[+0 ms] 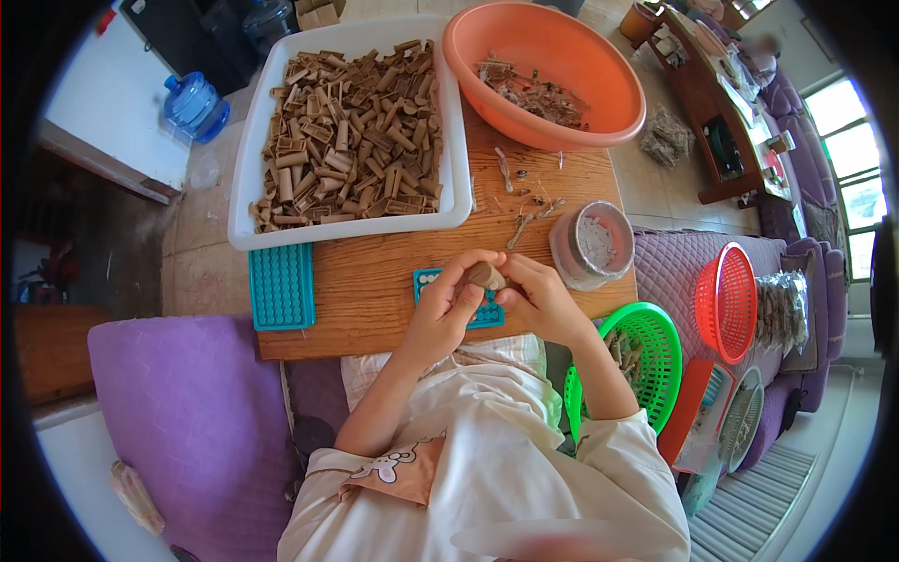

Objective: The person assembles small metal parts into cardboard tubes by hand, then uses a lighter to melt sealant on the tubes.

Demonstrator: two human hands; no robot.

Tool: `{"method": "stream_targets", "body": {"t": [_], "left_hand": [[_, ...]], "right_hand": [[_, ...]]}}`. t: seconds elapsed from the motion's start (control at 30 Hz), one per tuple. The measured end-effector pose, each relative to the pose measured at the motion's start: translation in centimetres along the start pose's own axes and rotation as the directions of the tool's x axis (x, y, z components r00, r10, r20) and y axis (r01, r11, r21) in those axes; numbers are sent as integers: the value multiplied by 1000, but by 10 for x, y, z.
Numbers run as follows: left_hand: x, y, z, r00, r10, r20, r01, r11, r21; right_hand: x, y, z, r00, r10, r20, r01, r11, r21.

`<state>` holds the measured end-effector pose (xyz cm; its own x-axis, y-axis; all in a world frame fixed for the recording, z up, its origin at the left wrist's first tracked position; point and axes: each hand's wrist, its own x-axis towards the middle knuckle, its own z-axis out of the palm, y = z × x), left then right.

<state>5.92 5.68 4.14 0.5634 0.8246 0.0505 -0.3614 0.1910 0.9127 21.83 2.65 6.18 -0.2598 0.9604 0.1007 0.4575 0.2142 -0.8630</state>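
a person seen from above sits at a wooden bench (361, 286), both hands raised over its near edge. a short brown piece (486, 273) is between them, in front of the body. the left hand (451, 302) is closed around its left side, fingers bent and thumb below; the right hand (540, 296) pinches at its right side, thumb and fingertips nearly together. the piece's round end faces up and a little left; its long axis seems to slope down toward the right hand, though fingers hide part of it. directly under lies a small blue tray (487, 315), mostly covered by the hands. to the left, bench top stretches to a teal tray (282, 287) at the corner. a pink tub (565, 251) stands close at the right; beyond, a big white tray (351, 226) limits reach forward.
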Motion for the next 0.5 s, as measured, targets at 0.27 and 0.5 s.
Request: {"method": "stream_targets", "body": {"t": [0.27, 0.5], "left_hand": [[-3, 15, -28, 848, 435, 305, -490, 419, 765], [-7, 30, -23, 828, 383, 411, -533, 307, 788]], "right_hand": [[-4, -20, -1, 969, -188, -158, 130, 939, -320], [-11, -19, 3, 998, -65, 18, 68, 973, -222]]}}
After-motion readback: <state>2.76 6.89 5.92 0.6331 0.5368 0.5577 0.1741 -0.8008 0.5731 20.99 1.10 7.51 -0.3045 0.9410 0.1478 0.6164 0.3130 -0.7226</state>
